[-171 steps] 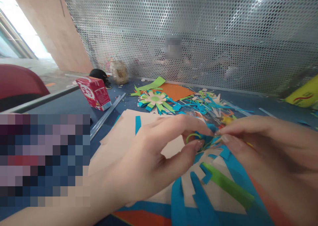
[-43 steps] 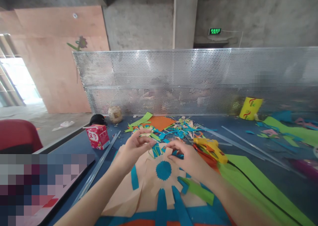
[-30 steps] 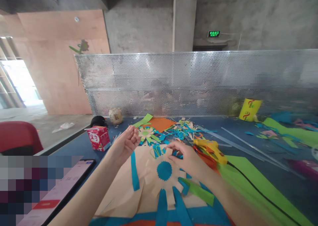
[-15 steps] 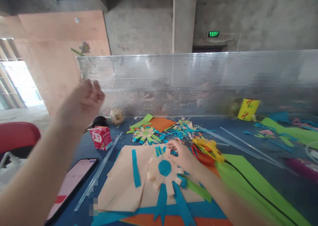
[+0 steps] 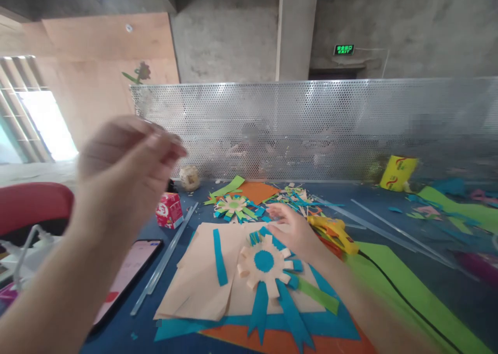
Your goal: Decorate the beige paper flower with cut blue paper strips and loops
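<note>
My left hand [image 5: 130, 164] is raised high at the left, in front of the perforated screen. Its thumb and fingers are pinched together, blurred, and anything between them is too small to name. Just above the rosette's upper right edge hovers my right hand [image 5: 292, 230], fingers curved and apart, holding nothing. The rosette [image 5: 248, 264] has cream looped petals, a blue scalloped centre [image 5: 264, 261] and two notched blue tails [image 5: 293, 312]. It lies on stacked cream sheets [image 5: 196, 286]. A blue strip [image 5: 220, 258] rests to its left, and a green strip [image 5: 319, 297] sticks out at lower right.
A yellow glue gun [image 5: 337, 234] with a black cord lies right of my right hand. Glue sticks [image 5: 165, 258], a phone [image 5: 128, 276] and a red box [image 5: 169, 210] are at left. Behind are a second rosette [image 5: 233, 206], scraps [image 5: 298, 197] and a perforated metal screen [image 5: 350, 125].
My left hand has turned and moved right, its fingers now pinched. My right hand has lifted slightly off the rosette's edge. The view has shifted a little to the left.
</note>
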`<state>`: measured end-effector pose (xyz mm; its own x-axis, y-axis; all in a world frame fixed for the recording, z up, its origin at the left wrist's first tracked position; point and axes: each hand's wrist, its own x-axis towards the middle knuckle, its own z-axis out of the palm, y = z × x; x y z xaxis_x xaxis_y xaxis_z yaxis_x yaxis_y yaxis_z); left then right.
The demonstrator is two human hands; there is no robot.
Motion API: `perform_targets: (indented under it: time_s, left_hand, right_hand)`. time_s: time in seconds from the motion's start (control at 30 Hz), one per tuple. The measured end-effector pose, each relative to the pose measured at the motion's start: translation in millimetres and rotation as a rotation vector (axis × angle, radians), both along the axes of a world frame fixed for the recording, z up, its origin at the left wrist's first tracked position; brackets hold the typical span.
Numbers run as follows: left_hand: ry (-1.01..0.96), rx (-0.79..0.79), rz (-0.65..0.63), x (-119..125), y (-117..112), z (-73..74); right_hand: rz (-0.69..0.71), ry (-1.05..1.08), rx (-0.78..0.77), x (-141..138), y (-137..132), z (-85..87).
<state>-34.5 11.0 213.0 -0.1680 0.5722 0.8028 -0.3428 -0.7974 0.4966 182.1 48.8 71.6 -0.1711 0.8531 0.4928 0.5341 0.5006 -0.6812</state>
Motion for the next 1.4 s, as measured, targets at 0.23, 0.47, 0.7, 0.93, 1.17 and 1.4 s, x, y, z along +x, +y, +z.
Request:
perform_targets:
  time_s: [0.23, 0.47, 0.7, 0.93, 1.17, 1.4]
  left_hand:
    - [0.044, 0.103, -0.162, 26, -1, -5.9]
    - [0.083, -0.1, 0.038, 12, 37, -34.1]
    - [0.702, -0.367, -0.312, 57, 35, -92.1]
    - [0.397, -0.386, -0.136, 44, 41, -83.7]
    - [0.44, -0.395, -0.052, 46, 50, -96.4]
    - [0.463, -0.635, -0.417, 44, 60, -115.0]
  right_hand:
    - [0.387, -0.18, -0.086, -32, -32, 24.3]
    - [0.192, 0.163, -0.135, 14, -14, 58.4]
    - [0.357, 0.398, 0.051, 1, -12, 114.0]
    - [0.151, 0.565, 0.088, 13, 0, 102.2]
    - [0.328, 0.435, -0.233, -12, -8, 60.2]
    - [0.089, 0.174, 0.056, -18, 0, 46.4]
